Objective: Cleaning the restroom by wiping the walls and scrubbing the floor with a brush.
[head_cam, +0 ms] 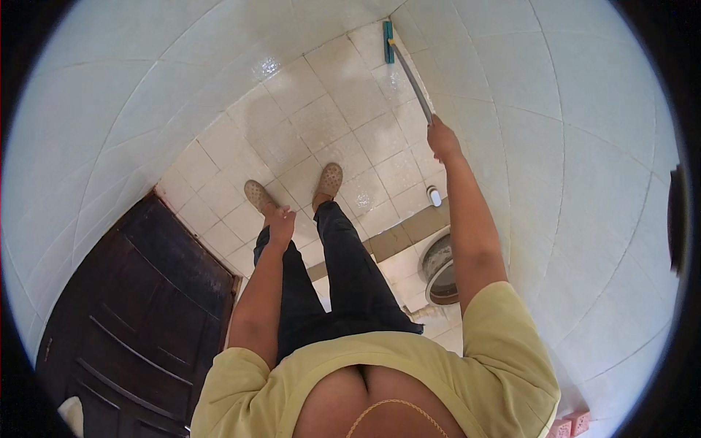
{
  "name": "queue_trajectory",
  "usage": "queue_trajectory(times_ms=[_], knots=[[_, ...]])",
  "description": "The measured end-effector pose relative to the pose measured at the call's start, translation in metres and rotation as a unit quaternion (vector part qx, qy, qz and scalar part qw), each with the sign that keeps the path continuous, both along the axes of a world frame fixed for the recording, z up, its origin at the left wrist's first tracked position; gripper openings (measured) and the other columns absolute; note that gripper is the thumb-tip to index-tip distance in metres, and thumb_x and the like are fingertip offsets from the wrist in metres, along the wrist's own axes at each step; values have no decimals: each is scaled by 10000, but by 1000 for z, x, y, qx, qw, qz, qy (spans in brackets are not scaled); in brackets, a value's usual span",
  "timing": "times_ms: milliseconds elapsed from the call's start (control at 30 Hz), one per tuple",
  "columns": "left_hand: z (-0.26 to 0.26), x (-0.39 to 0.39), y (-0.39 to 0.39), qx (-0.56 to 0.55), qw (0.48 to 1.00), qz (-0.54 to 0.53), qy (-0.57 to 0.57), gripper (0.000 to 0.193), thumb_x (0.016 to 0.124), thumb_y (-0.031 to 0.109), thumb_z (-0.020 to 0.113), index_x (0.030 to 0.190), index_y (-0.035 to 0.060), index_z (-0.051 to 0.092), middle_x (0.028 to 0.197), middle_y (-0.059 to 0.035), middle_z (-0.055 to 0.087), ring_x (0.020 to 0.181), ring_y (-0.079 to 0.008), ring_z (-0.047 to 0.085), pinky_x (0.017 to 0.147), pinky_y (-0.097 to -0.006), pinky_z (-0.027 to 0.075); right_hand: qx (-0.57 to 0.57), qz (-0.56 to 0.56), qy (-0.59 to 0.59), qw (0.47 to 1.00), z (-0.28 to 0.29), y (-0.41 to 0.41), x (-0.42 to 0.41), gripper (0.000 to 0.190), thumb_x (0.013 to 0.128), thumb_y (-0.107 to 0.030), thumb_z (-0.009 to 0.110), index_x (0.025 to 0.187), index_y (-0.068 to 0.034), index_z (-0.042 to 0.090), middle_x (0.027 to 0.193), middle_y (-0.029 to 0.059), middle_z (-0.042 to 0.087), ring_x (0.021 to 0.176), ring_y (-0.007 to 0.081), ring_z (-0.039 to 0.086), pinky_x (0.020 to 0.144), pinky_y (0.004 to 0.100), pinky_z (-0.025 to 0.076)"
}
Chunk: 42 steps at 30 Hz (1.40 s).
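Observation:
My right hand (443,140) is closed around the grey handle of a long-handled floor scrubber (412,76). Its narrow green head (388,42), with a yellow joint, rests on the wet tiled floor (323,120) near the far corner, close to the right wall. My left hand (281,223) hangs over my left leg, near the shin, holding nothing that I can see; its fingers look loosely bent and partly apart. Both feet, in brown perforated clogs (330,178), stand on the tiles.
White tiled walls (526,109) rise at the right and far side. A dark wooden door (148,284) is at the left. Right of my legs are a white bottle-like object (434,196), a low brown tiled ledge (390,243) and a round grey basin (438,265). Pink blocks (578,422) lie at lower right.

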State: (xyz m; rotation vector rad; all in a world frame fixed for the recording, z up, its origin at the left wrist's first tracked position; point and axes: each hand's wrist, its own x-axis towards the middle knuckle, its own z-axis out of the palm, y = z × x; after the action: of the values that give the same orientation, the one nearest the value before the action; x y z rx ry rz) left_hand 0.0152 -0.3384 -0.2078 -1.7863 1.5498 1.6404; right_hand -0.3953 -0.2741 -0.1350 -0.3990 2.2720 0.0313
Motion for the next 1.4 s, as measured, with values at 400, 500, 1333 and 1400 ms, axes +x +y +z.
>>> queue_trajectory(times_ms=[400, 500, 1333, 1400], knots=[[-15, 4, 19, -10, 1000, -8, 0, 408, 775, 260, 505, 1073, -17, 489, 1072, -193, 515, 1024, -290, 481, 860, -331, 368, -19, 135, 10, 991, -21, 128, 142, 458, 869, -260, 314, 1290, -114, 211, 684, 239, 572, 636, 387, 567, 555, 496, 442], [-22, 8, 23, 6, 1000, 5, -14, 414, 775, 266, 504, 1084, -10, 484, 1079, -196, 511, 1035, -297, 472, 870, -332, 362, -10, 124, 28, 992, -42, 106, 110, 464, 874, -291, 296, 1298, -138, 186, 716, 235, 578, 668, 398, 565, 600, 507, 440], [-1, 220, 20, 29, 972, 233, 23, 415, 772, 256, 518, 1092, -5, 479, 1036, -166, 539, 953, -257, 522, 805, -329, 400, 76, 327, -26, 942, -7, -33, 386, 553, 776, -90, 367, 1290, -28, 174, 791, 218, 588, 723, 337, 588, 639, 440, 460], [1, 270, 21, 15, 967, 255, -6, 410, 774, 254, 519, 1089, -5, 480, 1031, -162, 541, 951, -251, 522, 803, -323, 401, 20, 372, -54, 926, -16, -42, 425, 542, 786, -99, 360, 1296, -58, 182, 793, 204, 592, 716, 328, 590, 632, 436, 461]])
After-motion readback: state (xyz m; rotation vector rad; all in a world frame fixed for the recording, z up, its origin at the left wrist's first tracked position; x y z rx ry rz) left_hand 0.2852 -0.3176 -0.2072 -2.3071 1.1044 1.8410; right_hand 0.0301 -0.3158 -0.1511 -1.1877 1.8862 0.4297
